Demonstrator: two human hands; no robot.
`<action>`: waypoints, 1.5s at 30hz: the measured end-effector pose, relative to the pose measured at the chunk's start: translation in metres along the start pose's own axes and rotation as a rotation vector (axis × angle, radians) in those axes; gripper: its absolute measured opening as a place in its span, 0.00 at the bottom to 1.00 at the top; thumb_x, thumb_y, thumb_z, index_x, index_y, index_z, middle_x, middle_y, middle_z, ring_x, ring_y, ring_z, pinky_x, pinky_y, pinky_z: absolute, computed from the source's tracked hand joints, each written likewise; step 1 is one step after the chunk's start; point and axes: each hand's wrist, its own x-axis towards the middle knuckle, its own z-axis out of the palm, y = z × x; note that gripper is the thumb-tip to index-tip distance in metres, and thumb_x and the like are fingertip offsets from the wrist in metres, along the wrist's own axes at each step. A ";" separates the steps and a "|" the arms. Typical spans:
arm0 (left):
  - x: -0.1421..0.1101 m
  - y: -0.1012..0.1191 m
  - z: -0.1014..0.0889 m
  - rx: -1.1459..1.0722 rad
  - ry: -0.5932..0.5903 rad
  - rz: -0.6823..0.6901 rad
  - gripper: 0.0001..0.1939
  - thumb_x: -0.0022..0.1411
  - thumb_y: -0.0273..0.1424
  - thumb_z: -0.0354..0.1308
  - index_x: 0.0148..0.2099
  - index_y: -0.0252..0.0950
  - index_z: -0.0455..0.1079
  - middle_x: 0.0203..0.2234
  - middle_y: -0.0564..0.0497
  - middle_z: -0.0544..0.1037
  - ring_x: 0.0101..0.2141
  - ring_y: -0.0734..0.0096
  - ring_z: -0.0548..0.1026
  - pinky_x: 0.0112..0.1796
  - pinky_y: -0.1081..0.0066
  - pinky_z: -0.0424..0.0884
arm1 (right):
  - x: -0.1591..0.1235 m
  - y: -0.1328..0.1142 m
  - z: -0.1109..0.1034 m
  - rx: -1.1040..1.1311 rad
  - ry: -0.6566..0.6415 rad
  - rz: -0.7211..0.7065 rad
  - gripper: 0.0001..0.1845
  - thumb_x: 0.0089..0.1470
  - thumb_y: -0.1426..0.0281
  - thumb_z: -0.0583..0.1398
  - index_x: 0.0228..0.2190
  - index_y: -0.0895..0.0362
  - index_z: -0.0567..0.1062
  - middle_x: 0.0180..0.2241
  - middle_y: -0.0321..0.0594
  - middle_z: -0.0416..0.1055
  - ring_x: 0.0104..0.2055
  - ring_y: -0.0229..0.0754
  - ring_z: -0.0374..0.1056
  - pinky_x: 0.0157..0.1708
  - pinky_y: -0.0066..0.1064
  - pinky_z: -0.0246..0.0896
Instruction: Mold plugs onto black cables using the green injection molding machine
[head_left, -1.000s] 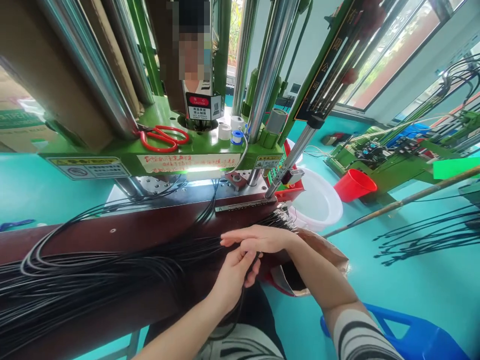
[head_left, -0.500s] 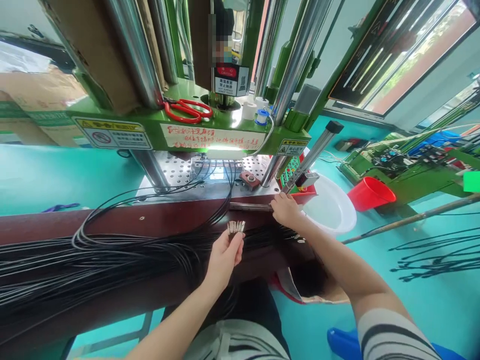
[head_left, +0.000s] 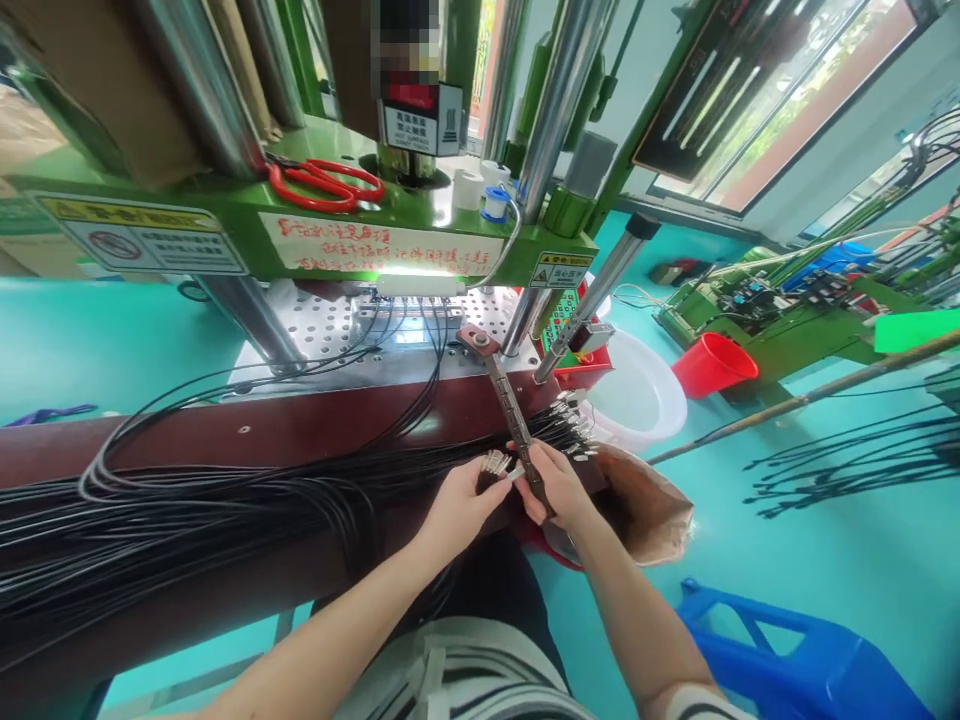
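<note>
Watching remotely, I see left hand (head_left: 466, 498) at centre of frame, fingers curled closed round bunch of metal-tipped cable ends (head_left: 494, 464). Right hand (head_left: 562, 487), just beside it, grips lower end of slotted metal bar (head_left: 511, 402), slanting up toward perforated press bed (head_left: 319, 325). Whether tips touch bar, I can't quite tell. Black cables (head_left: 225, 510) spread across left of frame on brown table (head_left: 315, 430).

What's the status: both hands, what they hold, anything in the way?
Left hand: gripping thin black cables with silver metal tips. Right hand: gripping long dark metal bar. Possible snag: long black cable bundle across brown tabletop, close to both hands.
</note>
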 end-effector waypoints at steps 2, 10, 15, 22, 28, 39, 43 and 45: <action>0.002 0.000 0.003 0.118 -0.101 0.061 0.05 0.51 0.30 0.55 0.28 0.33 0.68 0.25 0.52 0.74 0.29 0.72 0.70 0.34 0.73 0.64 | 0.002 0.010 0.004 0.083 0.045 -0.032 0.24 0.53 0.54 0.52 0.42 0.60 0.65 0.13 0.27 0.64 0.06 0.30 0.51 0.05 0.22 0.49; 0.004 0.002 0.002 0.347 -0.130 0.048 0.05 0.54 0.29 0.51 0.27 0.35 0.66 0.24 0.54 0.74 0.28 0.72 0.69 0.32 0.74 0.63 | 0.001 0.011 0.001 0.092 0.018 -0.055 0.20 0.57 0.57 0.50 0.41 0.62 0.67 0.12 0.29 0.64 0.06 0.32 0.54 0.06 0.22 0.50; 0.002 0.006 -0.001 0.358 -0.140 0.038 0.06 0.54 0.29 0.51 0.26 0.35 0.65 0.23 0.54 0.73 0.27 0.73 0.69 0.31 0.75 0.62 | 0.000 0.010 0.004 -0.019 0.026 -0.089 0.20 0.57 0.57 0.50 0.40 0.62 0.68 0.13 0.29 0.64 0.07 0.31 0.56 0.07 0.21 0.47; 0.003 0.002 -0.001 0.350 -0.145 0.053 0.05 0.53 0.29 0.51 0.27 0.35 0.66 0.24 0.54 0.74 0.28 0.71 0.70 0.33 0.74 0.63 | 0.000 0.010 0.003 0.000 0.015 -0.064 0.21 0.57 0.56 0.50 0.40 0.62 0.67 0.14 0.29 0.64 0.07 0.31 0.55 0.07 0.21 0.47; 0.002 0.005 0.000 0.320 -0.165 0.065 0.07 0.54 0.30 0.51 0.27 0.36 0.67 0.23 0.52 0.75 0.28 0.69 0.70 0.35 0.71 0.64 | -0.003 0.007 0.008 -0.166 0.066 -0.111 0.21 0.57 0.56 0.50 0.39 0.60 0.68 0.14 0.28 0.64 0.08 0.29 0.55 0.07 0.20 0.45; 0.003 0.009 0.001 -0.154 0.129 -0.087 0.13 0.57 0.41 0.50 0.35 0.36 0.60 0.13 0.63 0.53 0.14 0.82 0.51 0.16 0.80 0.49 | -0.004 0.014 0.000 0.130 0.044 -0.144 0.25 0.57 0.58 0.51 0.53 0.55 0.59 0.17 0.28 0.64 0.07 0.30 0.54 0.06 0.22 0.49; 0.003 0.007 0.007 -0.045 -0.059 -0.135 0.12 0.54 0.39 0.53 0.29 0.35 0.59 0.15 0.61 0.57 0.15 0.84 0.53 0.16 0.80 0.50 | -0.005 0.018 -0.003 0.113 0.038 -0.153 0.28 0.57 0.58 0.51 0.57 0.54 0.55 0.17 0.29 0.65 0.08 0.30 0.54 0.07 0.22 0.49; 0.004 0.007 0.009 -0.005 -0.120 -0.156 0.13 0.53 0.39 0.54 0.27 0.34 0.60 0.14 0.61 0.58 0.15 0.84 0.53 0.16 0.80 0.50 | -0.006 0.020 -0.004 0.091 0.028 -0.143 0.28 0.57 0.59 0.52 0.56 0.55 0.56 0.18 0.30 0.66 0.08 0.29 0.55 0.08 0.22 0.49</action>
